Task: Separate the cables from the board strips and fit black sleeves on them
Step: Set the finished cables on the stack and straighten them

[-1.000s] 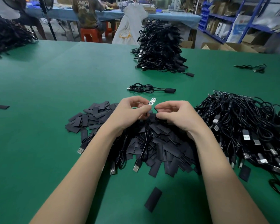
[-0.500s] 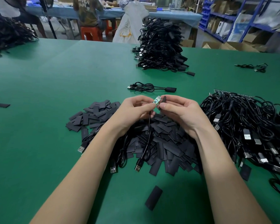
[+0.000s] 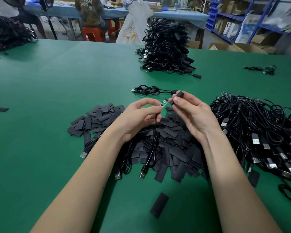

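Note:
My left hand [image 3: 138, 118] pinches a thin black cable [image 3: 154, 142] just below its small green circuit board end [image 3: 214, 103]; the cable hangs down to a USB plug [image 3: 143, 173]. My right hand [image 3: 195, 113] pinches a black sleeve [image 3: 177, 97] between thumb and fingers, its open end a short gap from the board tip. Under both hands lies a heap of flat black sleeves [image 3: 166, 148]. At the right a tangle of cables [image 3: 259, 132] lies over a green board strip [image 3: 225, 94].
A tall stack of sleeved cables [image 3: 165, 47] stands at the back, with one coiled finished cable [image 3: 149, 89] in front of it. Loose sleeves lie near the front edge [image 3: 159, 205] and far left [image 3: 0, 109]. People sit at a far blue table.
My right hand picked a sleeve out of the heap and raised it to the board tip. My left hand lifted the cable slightly and tilted the board toward the sleeve.

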Motion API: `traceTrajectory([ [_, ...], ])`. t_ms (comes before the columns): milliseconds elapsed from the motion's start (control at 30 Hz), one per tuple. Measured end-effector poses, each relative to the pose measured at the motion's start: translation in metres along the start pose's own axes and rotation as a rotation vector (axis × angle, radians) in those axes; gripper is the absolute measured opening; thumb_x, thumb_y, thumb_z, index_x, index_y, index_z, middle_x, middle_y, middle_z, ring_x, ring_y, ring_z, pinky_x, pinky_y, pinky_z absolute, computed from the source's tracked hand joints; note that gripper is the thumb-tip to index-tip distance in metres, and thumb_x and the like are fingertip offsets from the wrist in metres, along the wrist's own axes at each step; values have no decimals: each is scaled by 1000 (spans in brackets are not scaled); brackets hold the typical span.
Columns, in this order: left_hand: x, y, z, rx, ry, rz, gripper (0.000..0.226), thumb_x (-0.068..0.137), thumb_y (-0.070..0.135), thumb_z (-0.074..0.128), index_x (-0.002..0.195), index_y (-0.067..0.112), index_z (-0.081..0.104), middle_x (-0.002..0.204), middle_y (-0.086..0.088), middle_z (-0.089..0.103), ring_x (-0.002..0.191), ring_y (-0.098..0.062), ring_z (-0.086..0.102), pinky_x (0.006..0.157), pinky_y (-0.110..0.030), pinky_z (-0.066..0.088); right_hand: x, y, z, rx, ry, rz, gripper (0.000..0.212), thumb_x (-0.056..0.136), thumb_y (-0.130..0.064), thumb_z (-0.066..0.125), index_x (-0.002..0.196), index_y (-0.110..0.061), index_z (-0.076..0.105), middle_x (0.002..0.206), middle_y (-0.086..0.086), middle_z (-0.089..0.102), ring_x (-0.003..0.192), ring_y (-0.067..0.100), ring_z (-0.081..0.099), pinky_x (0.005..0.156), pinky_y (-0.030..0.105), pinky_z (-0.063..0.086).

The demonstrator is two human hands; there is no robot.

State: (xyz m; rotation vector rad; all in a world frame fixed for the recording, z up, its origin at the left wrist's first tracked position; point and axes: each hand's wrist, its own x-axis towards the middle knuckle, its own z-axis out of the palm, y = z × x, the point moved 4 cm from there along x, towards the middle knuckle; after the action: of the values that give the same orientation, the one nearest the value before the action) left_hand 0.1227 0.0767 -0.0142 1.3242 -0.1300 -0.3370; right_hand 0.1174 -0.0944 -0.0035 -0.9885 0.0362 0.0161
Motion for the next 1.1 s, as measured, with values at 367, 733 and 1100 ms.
traceTrajectory([
  [367, -3, 2, 4, -41, -36, -29, 12, 92, 4, 68, 86, 14, 64, 70, -2, 64, 63, -12, 62, 71, -22, 52, -2, 0, 8, 19, -49, -77, 25, 72, -1, 76, 96, -10, 74, 93, 7, 78, 91, 16, 76, 78, 21, 58],
  [733, -5, 4, 4, -59, -105, -27, 13, 88, 6, 69, 81, 16, 71, 72, -2, 65, 63, -10, 62, 65, -18, 55, -3, 0, 9, 42, -121, -22, 24, 74, 0, 73, 96, -10, 77, 96, 6, 78, 95, 18, 76, 79, 21, 58],
  [1100, -7, 5, 4, -77, -94, -17, 10, 92, 4, 65, 87, 12, 64, 69, -1, 65, 62, -10, 62, 64, -18, 54, -5, 5, 11, -30, -205, 38, 24, 75, -3, 74, 97, -11, 78, 103, 7, 77, 102, 18, 74, 79, 21, 59],
])
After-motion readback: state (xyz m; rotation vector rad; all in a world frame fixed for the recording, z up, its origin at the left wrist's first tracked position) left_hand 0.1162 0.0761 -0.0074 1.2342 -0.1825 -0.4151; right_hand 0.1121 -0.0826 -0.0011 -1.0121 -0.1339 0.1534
